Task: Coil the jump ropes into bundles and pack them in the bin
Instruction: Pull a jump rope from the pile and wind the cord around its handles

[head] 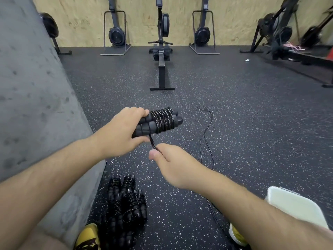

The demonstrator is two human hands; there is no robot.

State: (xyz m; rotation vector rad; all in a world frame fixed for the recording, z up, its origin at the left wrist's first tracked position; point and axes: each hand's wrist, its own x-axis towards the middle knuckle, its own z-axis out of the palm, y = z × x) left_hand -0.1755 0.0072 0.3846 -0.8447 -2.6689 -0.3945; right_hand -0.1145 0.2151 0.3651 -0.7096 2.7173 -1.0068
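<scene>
Head view looks down on a black rubber floor (252, 114) flecked with white, which runs back to a plywood wall (81, 24). One rowing machine (161, 56) stands flat in the middle with its rail pointing toward the camera. Two more stand upright against the wall, one on each side of it (116, 33) (202, 33), and blurred dark equipment fills the far right corner. A grey concrete wall (32, 87) closes off the whole left side.

Open floor lies between the rail's foot and the hands. A loose cord (207, 134) snakes across it to the right of the hands and passes under the right forearm. A pile of coiled bundles (126, 204) lies on the floor beside the concrete wall's base, near a yellow shoe (88, 237). A white object (295, 204), cut off at the lower right, cannot be identified.

Both arms reach forward, bare. The left hand (122, 130) wraps round the two black handles (158, 121) of a jump rope, which it holds side by side above the floor; speckled rope is wound tightly round their middle. The right hand (173, 165), just below, pinches the rope's free strand (153, 143) between thumb and fingers, taut up to the handles.
</scene>
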